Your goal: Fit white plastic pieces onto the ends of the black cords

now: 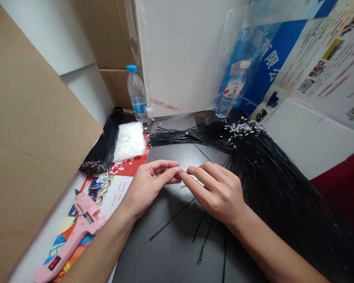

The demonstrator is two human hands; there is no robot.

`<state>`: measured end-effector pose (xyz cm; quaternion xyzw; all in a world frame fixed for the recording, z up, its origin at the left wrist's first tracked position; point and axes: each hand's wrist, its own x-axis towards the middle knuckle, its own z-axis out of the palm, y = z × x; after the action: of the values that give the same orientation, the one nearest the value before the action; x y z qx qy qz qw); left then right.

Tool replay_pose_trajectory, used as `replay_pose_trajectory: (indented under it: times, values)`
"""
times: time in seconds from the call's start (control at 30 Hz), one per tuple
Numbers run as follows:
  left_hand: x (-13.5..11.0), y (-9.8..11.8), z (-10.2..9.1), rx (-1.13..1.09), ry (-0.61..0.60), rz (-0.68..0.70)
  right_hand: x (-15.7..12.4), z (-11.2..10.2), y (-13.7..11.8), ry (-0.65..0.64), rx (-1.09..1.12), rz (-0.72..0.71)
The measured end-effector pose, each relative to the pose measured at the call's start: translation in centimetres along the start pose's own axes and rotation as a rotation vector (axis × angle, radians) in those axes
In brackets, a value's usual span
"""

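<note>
In the middle of the head view, my left hand (149,182) pinches a tiny white plastic connector (176,170) between thumb and forefinger. My right hand (215,188) meets it from the right, its forefinger tip touching or almost touching the small piece. Thin black wires (171,221) come out from under my right hand, which is closed around them; their exact grip is hidden by the fingers. Several wire ends fan out over the dark tabletop (153,263) below. Right of my hands lies a large heap of black wires (271,177) with white connectors (244,129) at its far end.
A bag of white connectors (129,141) sits at the back left beside a black wire bundle (102,145). Another bundle (185,136) lies across the back. Two water bottles (137,94) stand there. A pink glue gun (76,236) rests at left, near a cardboard panel (32,129).
</note>
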<state>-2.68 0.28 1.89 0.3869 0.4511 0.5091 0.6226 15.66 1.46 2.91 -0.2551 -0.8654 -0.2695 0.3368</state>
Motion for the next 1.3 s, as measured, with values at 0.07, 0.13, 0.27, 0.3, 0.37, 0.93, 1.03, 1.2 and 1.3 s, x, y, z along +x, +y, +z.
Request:
replay_pose_trajectory:
  times: [0.07,0.13,0.27,0.3,0.37,0.93,1.03,1.2,1.3]
  values:
    - [0.0,0.0,-0.1,-0.004,-0.003,-0.006,0.1,-0.1,0.1,-0.01,-0.004,-0.031]
    - [0.0,0.0,-0.1,-0.011,-0.003,-0.018,0.2,-0.2,0.3,-0.019,-0.019,-0.065]
    - [0.0,0.1,-0.1,-0.038,-0.005,-0.067,0.2,-0.1,0.4,-0.019,-0.04,-0.108]
    - [-0.1,0.1,-0.1,-0.051,-0.01,-0.083,0.2,0.0,0.4,-0.016,-0.036,-0.117]
    - [-0.1,0.2,-0.1,-0.087,-0.022,-0.107,0.2,0.1,0.5,-0.017,-0.026,-0.133]
    - [0.5,-0.9,0.2,0.169,0.085,0.039,-0.5,1.5,-0.9,-0.211,0.302,0.202]
    - [0.4,-0.9,0.3,0.268,0.109,0.124,-0.5,1.5,-1.4,-0.335,0.533,0.517]
    - [-0.5,-0.7,0.8,0.396,0.112,0.285,0.1,1.3,-1.8,-0.428,0.793,0.849]
    - [-0.6,-0.5,0.9,0.44,0.101,0.327,0.3,1.3,-1.7,-0.4,0.921,0.926]
